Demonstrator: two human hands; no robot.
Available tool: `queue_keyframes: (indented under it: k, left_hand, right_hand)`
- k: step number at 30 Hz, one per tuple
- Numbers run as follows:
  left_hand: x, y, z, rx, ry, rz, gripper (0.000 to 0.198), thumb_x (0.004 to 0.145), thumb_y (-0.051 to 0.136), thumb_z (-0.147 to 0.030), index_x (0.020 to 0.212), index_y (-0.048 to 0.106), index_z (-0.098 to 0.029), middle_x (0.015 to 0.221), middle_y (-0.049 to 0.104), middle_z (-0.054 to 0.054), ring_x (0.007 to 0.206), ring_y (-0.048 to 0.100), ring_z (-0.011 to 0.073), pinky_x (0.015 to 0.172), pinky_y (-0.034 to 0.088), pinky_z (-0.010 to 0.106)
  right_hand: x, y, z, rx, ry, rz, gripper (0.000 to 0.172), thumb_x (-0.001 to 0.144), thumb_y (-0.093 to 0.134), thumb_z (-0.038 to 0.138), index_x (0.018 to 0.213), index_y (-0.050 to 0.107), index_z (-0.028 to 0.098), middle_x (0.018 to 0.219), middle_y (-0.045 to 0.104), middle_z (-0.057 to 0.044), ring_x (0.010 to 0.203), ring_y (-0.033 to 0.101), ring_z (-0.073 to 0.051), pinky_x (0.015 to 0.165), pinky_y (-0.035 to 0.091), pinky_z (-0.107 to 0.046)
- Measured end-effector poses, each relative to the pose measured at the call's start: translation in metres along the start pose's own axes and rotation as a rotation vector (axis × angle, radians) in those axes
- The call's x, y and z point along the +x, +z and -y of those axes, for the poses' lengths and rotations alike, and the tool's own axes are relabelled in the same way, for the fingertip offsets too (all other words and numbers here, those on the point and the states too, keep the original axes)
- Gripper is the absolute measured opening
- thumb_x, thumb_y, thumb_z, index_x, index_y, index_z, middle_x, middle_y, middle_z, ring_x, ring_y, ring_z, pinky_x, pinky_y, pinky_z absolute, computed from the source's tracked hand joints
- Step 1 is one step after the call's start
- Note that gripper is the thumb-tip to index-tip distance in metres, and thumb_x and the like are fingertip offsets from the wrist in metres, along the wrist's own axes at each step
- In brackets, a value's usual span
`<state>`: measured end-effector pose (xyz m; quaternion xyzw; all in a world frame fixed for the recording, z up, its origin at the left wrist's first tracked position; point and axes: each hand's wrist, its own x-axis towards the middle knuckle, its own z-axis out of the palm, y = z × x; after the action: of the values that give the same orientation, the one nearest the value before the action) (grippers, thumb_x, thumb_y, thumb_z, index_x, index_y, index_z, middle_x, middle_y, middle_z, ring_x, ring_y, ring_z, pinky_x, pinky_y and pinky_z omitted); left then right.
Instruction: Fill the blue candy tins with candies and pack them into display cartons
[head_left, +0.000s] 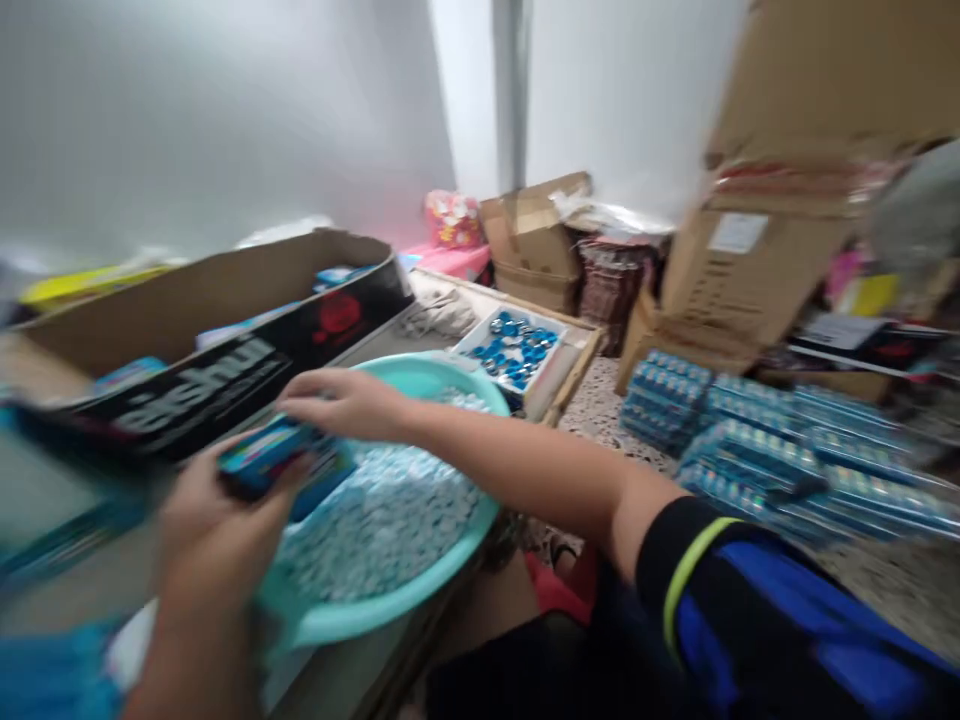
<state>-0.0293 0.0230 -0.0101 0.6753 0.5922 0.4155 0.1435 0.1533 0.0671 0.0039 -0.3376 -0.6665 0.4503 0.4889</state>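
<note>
My left hand is wrapped round a small blue printed carton, which is tilted above the basin's left side. Right at the carton's far end is my right hand, its thumb and fingers drawn together. Anything between those fingertips is too blurred to make out. Below both hands sits a turquoise plastic basin holding a heap of small pale pieces. Another blue surface shows just under the carton, partly hidden by it.
A black open carton with blue packets inside stands behind my hands. Past the basin, a white tray holds blue round pieces beside a grey cloth. Blue clear-plastic packs are stacked at right, before cardboard boxes.
</note>
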Motion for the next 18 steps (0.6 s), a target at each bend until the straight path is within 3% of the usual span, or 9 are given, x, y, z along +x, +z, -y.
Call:
queue_keyframes:
  k: [2, 4, 8, 13, 18]
  left_hand:
    - [-0.012, -0.009, -0.004, -0.008, 0.006, 0.004, 0.064, 0.06, 0.081, -0.056, 0.115, 0.069, -0.026, 0.108, 0.074, 0.005, 0.097, 0.068, 0.0277, 0.101, 0.056, 0.052]
    - [-0.019, -0.008, -0.009, -0.092, 0.045, -0.003, 0.069, 0.064, 0.081, -0.056, 0.121, 0.066, -0.02, 0.119, 0.071, 0.009, 0.106, 0.068, 0.027, 0.105, 0.055, 0.047]
    - [-0.025, 0.0, -0.016, -0.177, 0.009, 0.074, 0.059, 0.073, 0.081, -0.048, 0.123, 0.064, -0.021, 0.117, 0.072, 0.008, 0.103, 0.069, 0.0203, 0.095, 0.057, 0.033]
    - [-0.031, -0.003, -0.022, -0.138, -0.002, 0.097, 0.054, 0.074, 0.084, -0.036, 0.122, 0.066, -0.022, 0.115, 0.073, 0.006, 0.103, 0.069, 0.0192, 0.095, 0.056, 0.032]
    - [-0.03, -0.001, -0.021, -0.267, -0.004, 0.042, 0.05, 0.072, 0.085, -0.035, 0.117, 0.067, -0.021, 0.11, 0.073, 0.004, 0.097, 0.071, 0.0168, 0.087, 0.058, 0.027]
  right_hand:
    - [-0.012, 0.005, 0.005, -0.028, -0.055, -0.106, 0.013, 0.098, 0.065, 0.025, 0.086, 0.067, 0.019, 0.091, 0.068, 0.004, 0.094, 0.062, -0.014, 0.089, 0.046, -0.023]
    - [-0.019, 0.007, 0.005, -0.061, -0.039, -0.153, 0.012, 0.098, 0.062, 0.022, 0.088, 0.065, 0.017, 0.089, 0.067, 0.001, 0.09, 0.062, -0.015, 0.086, 0.046, -0.025]
    - [-0.025, 0.007, 0.0, -0.097, -0.054, -0.09, 0.011, 0.095, 0.065, 0.026, 0.091, 0.066, 0.015, 0.09, 0.067, -0.002, 0.086, 0.06, -0.016, 0.08, 0.046, -0.028]
    - [-0.028, 0.007, 0.0, -0.138, 0.014, -0.045, 0.017, 0.097, 0.062, 0.032, 0.092, 0.065, 0.016, 0.093, 0.066, -0.004, 0.089, 0.058, -0.017, 0.081, 0.047, -0.028]
    - [-0.027, 0.006, -0.003, -0.06, 0.122, -0.057, 0.029, 0.107, 0.046, 0.039, 0.097, 0.063, 0.018, 0.099, 0.065, -0.006, 0.091, 0.059, -0.018, 0.071, 0.048, -0.026]
